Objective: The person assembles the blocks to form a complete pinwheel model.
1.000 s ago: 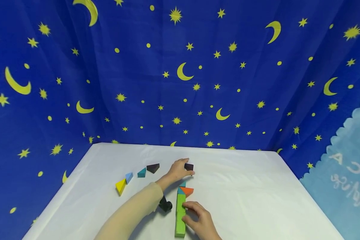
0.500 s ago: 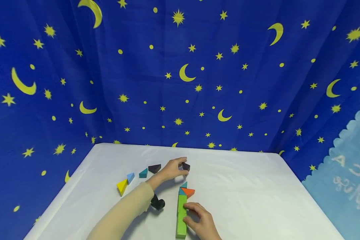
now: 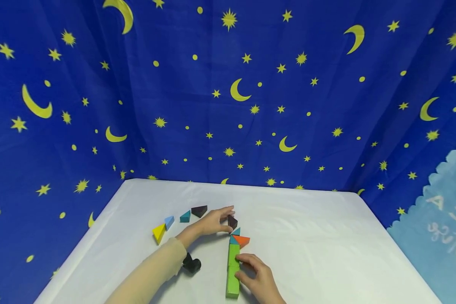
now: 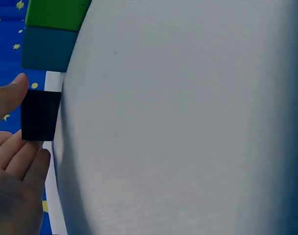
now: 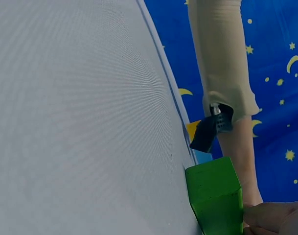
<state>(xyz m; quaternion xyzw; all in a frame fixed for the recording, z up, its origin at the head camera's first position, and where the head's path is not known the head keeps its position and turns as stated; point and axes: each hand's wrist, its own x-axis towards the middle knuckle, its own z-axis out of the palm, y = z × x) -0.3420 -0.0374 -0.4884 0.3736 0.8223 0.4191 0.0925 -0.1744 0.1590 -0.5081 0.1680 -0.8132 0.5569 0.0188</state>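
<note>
My left hand pinches a dark triangular block between thumb and fingers, just past the far end of a row of blocks. In the left wrist view the dark block sits between thumb and fingers, a small gap from a teal block. The row has two green blocks, then two teal triangles and an orange triangle jutting right. My right hand rests thumb and fingertips against the right side of the green blocks; the right wrist view shows a green block beside them.
Left of the row lie a yellow triangle, a light blue triangle, a teal triangle and another dark block. A black wrist device hangs under the left sleeve. A starry blue curtain backs the white table.
My left hand has brought the dark block nearer and slightly left, to the row's far end, turning it on the way. The right hand has stayed by the green blocks.
</note>
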